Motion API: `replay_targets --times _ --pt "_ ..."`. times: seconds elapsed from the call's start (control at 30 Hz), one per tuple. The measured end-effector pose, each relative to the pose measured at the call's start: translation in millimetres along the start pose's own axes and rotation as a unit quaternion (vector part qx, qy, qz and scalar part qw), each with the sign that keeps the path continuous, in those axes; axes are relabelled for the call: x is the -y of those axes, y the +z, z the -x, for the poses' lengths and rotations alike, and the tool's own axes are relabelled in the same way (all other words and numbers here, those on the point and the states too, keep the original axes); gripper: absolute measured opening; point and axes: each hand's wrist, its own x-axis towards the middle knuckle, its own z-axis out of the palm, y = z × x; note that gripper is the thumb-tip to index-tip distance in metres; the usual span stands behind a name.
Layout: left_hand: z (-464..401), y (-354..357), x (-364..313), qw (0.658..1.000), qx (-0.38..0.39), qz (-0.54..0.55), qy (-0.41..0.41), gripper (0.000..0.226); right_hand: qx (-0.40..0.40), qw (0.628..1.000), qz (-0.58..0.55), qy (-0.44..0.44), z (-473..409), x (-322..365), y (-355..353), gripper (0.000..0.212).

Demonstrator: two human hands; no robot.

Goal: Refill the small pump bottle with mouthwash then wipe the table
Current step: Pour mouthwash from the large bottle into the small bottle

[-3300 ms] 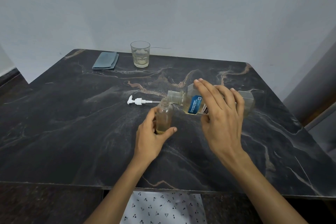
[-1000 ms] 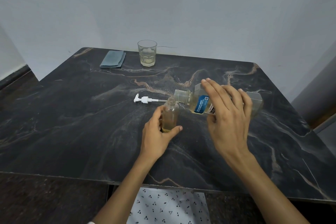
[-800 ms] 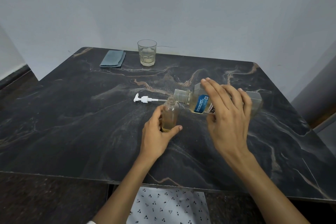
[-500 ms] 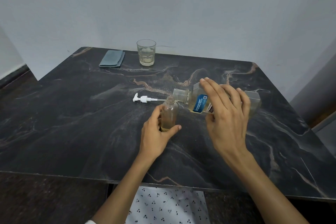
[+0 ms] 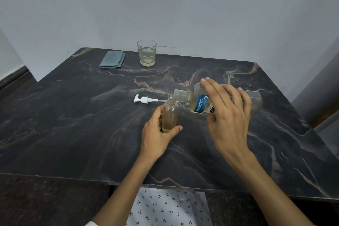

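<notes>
A small clear bottle (image 5: pixel 170 112) stands upright and uncapped on the dark marble table (image 5: pixel 73 124), with pale yellow liquid in its lower part. My left hand (image 5: pixel 157 135) grips it near the base. My right hand (image 5: pixel 227 115) holds the large mouthwash bottle (image 5: pixel 198 102) tipped almost flat, its open neck just above and right of the small bottle's mouth. The white pump top (image 5: pixel 145 100) lies on its side behind the small bottle. A folded blue-grey cloth (image 5: pixel 112 59) rests at the far left of the table.
A drinking glass (image 5: pixel 146 53) with a little pale liquid stands at the table's far edge beside the cloth. A pale wall rises right behind the table. The table's near edge runs just in front of my patterned shirt.
Both hands keep their grips and the big bottle stays tipped at the small bottle's mouth. The liquid in the small bottle stands a little higher than in the oldest frame.
</notes>
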Motion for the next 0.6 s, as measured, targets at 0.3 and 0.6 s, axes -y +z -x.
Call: replay_targets --times 0.3,0.6 --pt "0.1 -0.1 0.2 1.0 0.003 -0.007 0.001 0.06 0.002 1.0 0.002 0.001 -0.4 -0.1 0.0 0.087" --pt "0.2 -0.4 -0.3 1.0 -0.002 -0.008 0.004 0.059 0.007 1.0 0.01 -0.001 -0.3 0.4 -0.7 0.088"
